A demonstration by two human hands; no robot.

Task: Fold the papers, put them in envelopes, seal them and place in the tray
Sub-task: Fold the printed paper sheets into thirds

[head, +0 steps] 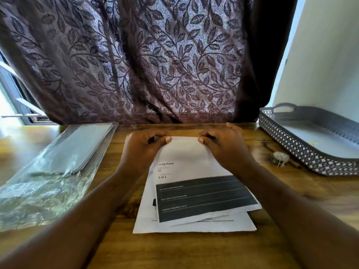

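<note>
Two bare forearms reach from the near edge over the tabletop point(194, 249) to a small pile of papers point(194, 224) at its middle. The left hand point(142, 147) and right hand point(225, 145) each pinch a far corner of the top sheet point(194, 171), thumb above and fingers curled under. This looks like the first fold starting. The next move likely calls for drawing that far edge towards the near one, lining up corners, then creasing. Envelopes point(77, 148) wait in a clear sleeve at left; the tray point(303, 150) sits at right.
</note>
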